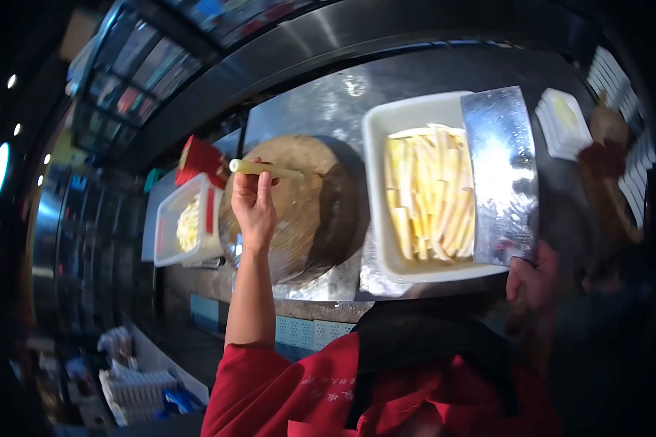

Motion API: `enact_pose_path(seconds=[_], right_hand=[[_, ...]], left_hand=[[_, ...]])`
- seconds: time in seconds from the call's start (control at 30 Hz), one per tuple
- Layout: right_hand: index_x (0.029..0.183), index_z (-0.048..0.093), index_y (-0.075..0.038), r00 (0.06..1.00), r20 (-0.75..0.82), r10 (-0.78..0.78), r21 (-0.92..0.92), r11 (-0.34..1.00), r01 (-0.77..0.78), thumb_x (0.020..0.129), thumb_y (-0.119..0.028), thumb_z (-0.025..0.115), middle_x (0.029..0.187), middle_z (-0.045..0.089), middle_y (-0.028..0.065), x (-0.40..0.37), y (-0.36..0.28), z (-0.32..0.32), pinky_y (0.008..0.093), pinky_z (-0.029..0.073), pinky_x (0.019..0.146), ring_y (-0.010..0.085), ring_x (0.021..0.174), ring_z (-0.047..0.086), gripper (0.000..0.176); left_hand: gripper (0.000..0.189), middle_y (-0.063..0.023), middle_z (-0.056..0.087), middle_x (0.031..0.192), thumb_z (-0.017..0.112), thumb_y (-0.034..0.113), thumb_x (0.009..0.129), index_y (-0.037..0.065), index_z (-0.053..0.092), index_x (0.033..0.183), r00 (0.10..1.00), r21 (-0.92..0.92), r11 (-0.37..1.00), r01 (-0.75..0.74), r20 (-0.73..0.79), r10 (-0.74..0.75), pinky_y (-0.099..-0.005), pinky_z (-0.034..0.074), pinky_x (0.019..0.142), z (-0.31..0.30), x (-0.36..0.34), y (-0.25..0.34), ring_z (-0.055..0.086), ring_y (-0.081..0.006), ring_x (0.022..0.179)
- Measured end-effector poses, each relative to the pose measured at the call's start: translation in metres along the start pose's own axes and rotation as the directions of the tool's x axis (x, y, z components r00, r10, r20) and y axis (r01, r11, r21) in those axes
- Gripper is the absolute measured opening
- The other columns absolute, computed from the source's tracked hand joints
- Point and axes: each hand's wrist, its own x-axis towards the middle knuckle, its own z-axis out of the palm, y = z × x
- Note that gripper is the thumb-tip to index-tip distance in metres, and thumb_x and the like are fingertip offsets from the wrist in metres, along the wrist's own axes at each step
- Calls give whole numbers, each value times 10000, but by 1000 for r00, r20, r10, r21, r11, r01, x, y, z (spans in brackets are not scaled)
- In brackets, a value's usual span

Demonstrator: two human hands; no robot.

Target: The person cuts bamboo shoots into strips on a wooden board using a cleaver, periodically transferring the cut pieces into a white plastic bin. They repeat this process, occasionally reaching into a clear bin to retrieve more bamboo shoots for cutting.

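My left hand (256,207) is closed around a pale yellow-green stalk (249,167), held level above a round wooden chopping block (299,233). The stalk looks like a bamboo shoot, though I cannot be sure of the kind. At the right, my right hand (533,275) grips a cleaver (499,175) by its handle. Its broad, shiny blade covers the right side of a white tub (374,189). Inside the tub lie several long, pale yellow stalks (430,193) in a row.
Left of the block stands a clear plastic container (169,237) with pale cut pieces, beside a red box (197,160). The steel worktop (306,98) runs behind. White containers (563,124) are stacked at the right. A white basket (137,393) sits low at the left.
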Motion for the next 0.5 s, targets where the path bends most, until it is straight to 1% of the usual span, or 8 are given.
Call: enact_pose_path(seconds=[0.03,0.13,0.2,0.27,0.33,0.4,0.47,0.5], right_hand=[[902,605,50,997,82,4,-29,1000,-1,800,45,506,547,557,56,4,-4,16,266,387,371,121,366,497,143],[914,610,31,974,222,35,-132,991,-6,803,43,505,563,555,46,14,-13,63,266,400,390,116,391,507,153],[951,592,25,917,395,63,-260,965,45,824,28,523,572,544,40,22,-19,90,263,409,397,108,415,511,145],[932,549,19,887,459,52,-299,949,100,857,-7,540,575,534,38,30,-3,114,267,422,404,102,439,515,79],[947,493,8,837,476,271,-443,896,-38,898,-38,547,600,529,40,35,7,145,274,435,401,117,430,507,86],[879,478,-2,759,570,315,-482,876,-2,902,-57,538,599,531,45,33,7,174,273,435,401,110,437,516,85],[807,467,13,719,618,318,-581,800,145,885,-84,536,584,545,80,34,15,201,295,450,420,139,434,559,143],[785,469,29,708,629,321,-606,773,188,883,-106,539,575,552,116,33,20,212,328,455,421,155,435,582,180]], left_hand=[[231,-54,626,1058,565,29,952,12,549,1182,999,12,1000,-4,-47,5,-272,519,833,-20,-6,-3,611,-122,927],[234,-53,623,1021,597,-18,914,37,551,1136,935,-349,911,219,-193,-299,-300,576,740,-68,-36,-38,640,-151,808],[279,-53,618,1004,621,-61,876,34,537,1125,850,-436,836,334,-244,-467,-305,576,739,-81,-65,-54,637,-152,834],[333,-53,615,1006,653,-91,832,23,527,1119,797,-503,790,350,-283,-533,-299,569,745,-89,-93,-60,638,-160,867],[357,-53,615,1014,669,-92,818,22,528,1125,854,-237,890,389,-269,-445,-280,555,740,-103,-113,-67,635,-162,903],[320,-45,626,967,706,-59,800,12,567,1080,842,-185,889,418,-289,-456,-256,534,729,-110,-128,-63,633,-148,884],[293,-30,636,916,752,-20,771,6,617,1030,865,164,865,475,-267,-425,-235,501,755,-116,-136,-59,606,-106,842],[275,-22,635,880,772,9,764,-4,634,1001,875,168,873,457,-259,-408,-228,492,754,-117,-139,-57,594,-90,825]])
